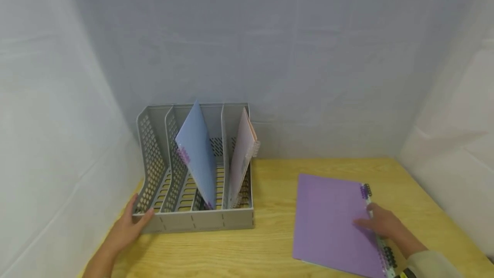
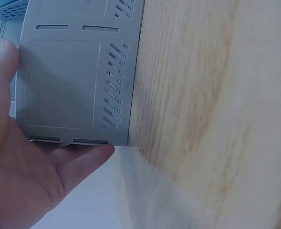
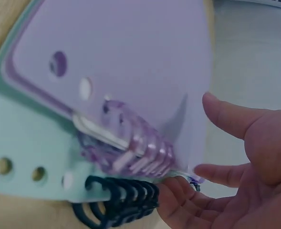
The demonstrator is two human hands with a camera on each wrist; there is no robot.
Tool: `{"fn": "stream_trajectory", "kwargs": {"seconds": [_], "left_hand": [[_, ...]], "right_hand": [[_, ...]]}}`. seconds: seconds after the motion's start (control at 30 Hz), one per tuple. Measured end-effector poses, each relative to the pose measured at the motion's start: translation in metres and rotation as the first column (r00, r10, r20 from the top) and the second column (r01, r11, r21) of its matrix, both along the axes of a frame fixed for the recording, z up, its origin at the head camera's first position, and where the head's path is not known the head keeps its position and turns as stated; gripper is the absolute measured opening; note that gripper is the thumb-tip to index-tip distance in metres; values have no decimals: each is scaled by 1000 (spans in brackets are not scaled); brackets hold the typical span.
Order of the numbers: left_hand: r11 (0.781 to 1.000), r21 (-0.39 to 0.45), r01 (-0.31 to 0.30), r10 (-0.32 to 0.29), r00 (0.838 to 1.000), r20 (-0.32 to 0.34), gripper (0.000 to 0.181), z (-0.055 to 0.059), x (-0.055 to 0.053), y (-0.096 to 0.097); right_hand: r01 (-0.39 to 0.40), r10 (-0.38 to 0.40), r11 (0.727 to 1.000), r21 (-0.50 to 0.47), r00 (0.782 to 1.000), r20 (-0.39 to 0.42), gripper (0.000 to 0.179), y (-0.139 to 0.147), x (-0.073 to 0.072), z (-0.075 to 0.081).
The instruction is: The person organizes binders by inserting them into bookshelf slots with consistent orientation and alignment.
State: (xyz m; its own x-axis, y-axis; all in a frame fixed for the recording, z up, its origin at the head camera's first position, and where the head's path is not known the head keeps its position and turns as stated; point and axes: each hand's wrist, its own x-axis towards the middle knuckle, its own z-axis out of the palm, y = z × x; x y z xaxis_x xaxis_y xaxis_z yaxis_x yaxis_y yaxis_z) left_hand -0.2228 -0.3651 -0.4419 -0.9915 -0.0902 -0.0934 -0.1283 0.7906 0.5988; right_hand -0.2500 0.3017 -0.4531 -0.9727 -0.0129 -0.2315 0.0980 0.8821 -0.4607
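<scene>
My left hand [image 1: 125,231] grips the front left corner of a grey file rack [image 1: 200,221], thumb over the front wall and fingers round the outer side. On the right lies a purple loose-leaf notebook [image 1: 332,222], on top of a pale green notebook [image 3: 30,143] with black binding rings [image 3: 126,198]. My right hand [image 1: 382,222] is at their ring-bound edge, thumb spread over the purple cover in the head view. In the right wrist view its thumb and index finger stand apart, and the lower fingertips bend right beside the black rings.
A blue notebook [image 1: 198,153] leans upright in one slot of the rack, and a pale pink notebook [image 1: 241,158] stands in the rightmost slot. White sheeting [image 1: 308,55] walls in the wooden table [image 1: 270,239] at the back and sides.
</scene>
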Motion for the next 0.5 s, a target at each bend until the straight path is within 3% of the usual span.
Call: {"fn": "stream_trajectory", "kwargs": {"seconds": [0.07,0.23,0.37,0.5], "left_hand": [[1000,4,-7,7,1000,-9,93,-1,1,0],[999,36,-16,16,1000,-14,95,-2,3,1],[999,39,-14,14,1000,-3,96,-1,2,3],[999,42,-14,14,1000,10,96,-2,1,3]], "right_hand": [[17,-17,1000,-8,1000,5,101,-1,-1,-1],[70,-70,998,-6,997,-18,100,-3,-5,-8],[96,-96,995,4,994,-43,91,-2,-6,-16],[106,-108,994,-36,994,-34,70,1,-5,-20]]}}
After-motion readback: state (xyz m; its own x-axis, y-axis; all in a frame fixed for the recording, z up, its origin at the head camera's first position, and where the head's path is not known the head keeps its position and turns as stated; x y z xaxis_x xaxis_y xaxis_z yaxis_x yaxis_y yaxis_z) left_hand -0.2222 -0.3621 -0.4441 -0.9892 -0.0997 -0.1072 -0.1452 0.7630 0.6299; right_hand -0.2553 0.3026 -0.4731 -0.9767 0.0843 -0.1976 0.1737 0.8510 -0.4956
